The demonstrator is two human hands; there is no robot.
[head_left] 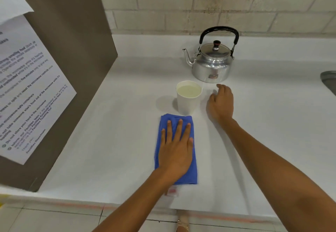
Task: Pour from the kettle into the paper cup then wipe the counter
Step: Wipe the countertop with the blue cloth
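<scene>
A shiny metal kettle (211,64) with a black handle and closed lid stands upright at the back of the white counter (118,140), spout pointing left. In front of it stands a white paper cup (188,102), full of pale liquid. A folded blue cloth (191,173) lies flat just in front of the cup. My left hand (175,146) presses flat on the cloth, fingers spread. My right hand (221,102) hovers right of the cup and in front of the kettle, fingers loosely curled, holding nothing.
A brown panel (63,68) with a printed paper notice (27,86) walls off the counter's left side. A brick wall (218,4) runs behind. A metal sink edge (329,80) shows at the far right. A small pink tag (171,191) lies by the cloth's near end.
</scene>
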